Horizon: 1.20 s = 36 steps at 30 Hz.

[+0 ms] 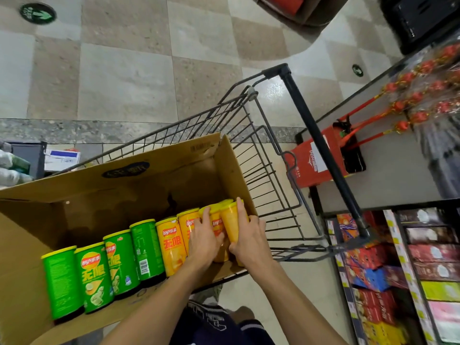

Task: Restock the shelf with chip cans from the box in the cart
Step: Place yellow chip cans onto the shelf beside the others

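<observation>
In the open cardboard box [119,185] in the wire cart [263,155], chip cans stand upright, lids up (four green [95,275], then yellow). The left hand [202,241] and right hand [249,241] curl their fingers round the yellow cans [231,220] by the box's right wall, with stocked shelves [408,270] at right.

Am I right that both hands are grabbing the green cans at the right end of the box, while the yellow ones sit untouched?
Not quite: the colours are swapped. In the head view, the left hand and right hand grip yellow cans at the right end of the box; the green cans sit untouched further left.
</observation>
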Tool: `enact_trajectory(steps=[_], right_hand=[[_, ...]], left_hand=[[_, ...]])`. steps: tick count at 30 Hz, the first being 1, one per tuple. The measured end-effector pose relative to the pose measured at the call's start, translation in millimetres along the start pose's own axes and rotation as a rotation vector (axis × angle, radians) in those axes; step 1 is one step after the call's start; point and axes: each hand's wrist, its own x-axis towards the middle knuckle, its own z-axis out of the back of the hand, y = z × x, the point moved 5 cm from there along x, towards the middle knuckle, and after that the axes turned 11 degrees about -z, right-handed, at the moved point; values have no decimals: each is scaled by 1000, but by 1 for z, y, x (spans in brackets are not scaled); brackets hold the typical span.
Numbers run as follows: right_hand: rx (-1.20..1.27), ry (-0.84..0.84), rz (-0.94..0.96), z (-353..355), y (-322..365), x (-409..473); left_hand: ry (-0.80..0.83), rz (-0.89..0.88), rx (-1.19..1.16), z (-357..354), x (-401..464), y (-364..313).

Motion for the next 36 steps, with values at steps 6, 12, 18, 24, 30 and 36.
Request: enact_trajectory(steps=[6,12,18,24,30,36], right_hand=[[-57,1,34,5,3,-2],[116,11,103,7,-14,-2],[270,61,208,13,-25,-2],[418,150,332,20,-34,2],[495,262,495,33,-21,2],[463,480,693,27,24,-41]], left_hand=[[-20,-11,-164,0,2,-1],[-11,-29,-257,5,1,1],[-100,-22,-259,29,-21,0],[-268,-2,-311,55,-60,-1],[-424,-4,-358,83,-105,-14],[-627,35,-362,104,-184,-10]])
